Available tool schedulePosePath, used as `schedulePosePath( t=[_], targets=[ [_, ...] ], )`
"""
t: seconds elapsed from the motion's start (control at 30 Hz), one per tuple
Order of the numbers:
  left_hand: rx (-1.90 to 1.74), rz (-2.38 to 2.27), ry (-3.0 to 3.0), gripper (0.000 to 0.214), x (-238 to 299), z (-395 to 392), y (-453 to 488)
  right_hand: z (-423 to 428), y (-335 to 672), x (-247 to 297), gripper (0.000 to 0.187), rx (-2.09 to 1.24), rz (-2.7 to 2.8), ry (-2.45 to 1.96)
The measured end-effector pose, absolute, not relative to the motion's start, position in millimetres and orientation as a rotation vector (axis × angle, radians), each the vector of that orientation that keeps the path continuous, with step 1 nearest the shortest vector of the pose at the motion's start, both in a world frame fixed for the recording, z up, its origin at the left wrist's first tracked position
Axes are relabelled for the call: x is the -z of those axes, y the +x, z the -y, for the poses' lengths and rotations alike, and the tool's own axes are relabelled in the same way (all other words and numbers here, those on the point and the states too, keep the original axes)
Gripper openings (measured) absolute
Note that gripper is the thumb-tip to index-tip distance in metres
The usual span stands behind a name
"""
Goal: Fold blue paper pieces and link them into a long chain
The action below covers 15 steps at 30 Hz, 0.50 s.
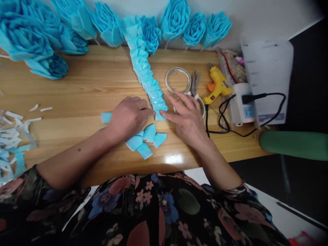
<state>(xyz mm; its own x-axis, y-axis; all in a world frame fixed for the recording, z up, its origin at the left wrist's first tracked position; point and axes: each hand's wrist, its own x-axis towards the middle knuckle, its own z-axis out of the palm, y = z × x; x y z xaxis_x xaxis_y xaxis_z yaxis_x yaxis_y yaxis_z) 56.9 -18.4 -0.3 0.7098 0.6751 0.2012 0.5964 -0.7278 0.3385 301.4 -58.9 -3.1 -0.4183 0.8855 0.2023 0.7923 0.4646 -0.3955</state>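
A long strip of overlapping folded blue crepe paper pieces (147, 77) runs from the back toward me, its near end between my two hands. My left hand (130, 118) is closed, fingers curled, with its thumb and forefinger at the left edge of that end. On the other side my right hand (188, 119) has its fingers spread; one fingertip presses on the strip's near end. Several loose blue paper pieces (145, 150) lie just below, partly under my left hand. Another blue piece (106, 117) shows beyond the left wrist.
Blue paper roses (175, 20) stand along the back. Right of the strip are a tape roll (166, 82), scissors (195, 83) and a yellow glue gun (217, 85). A power strip (244, 102) with a black cord stands farther right. White paper scraps (15, 136) lie left.
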Motion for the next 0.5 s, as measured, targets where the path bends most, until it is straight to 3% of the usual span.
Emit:
schedulePosePath(
  t=[0.5],
  targets=[
    [-0.512, -0.946, 2.768, 0.033, 3.6, 17.3, 57.6, 55.7, 304.3, 5.7, 0.034, -0.249, 2.182, -1.358]
  ],
)
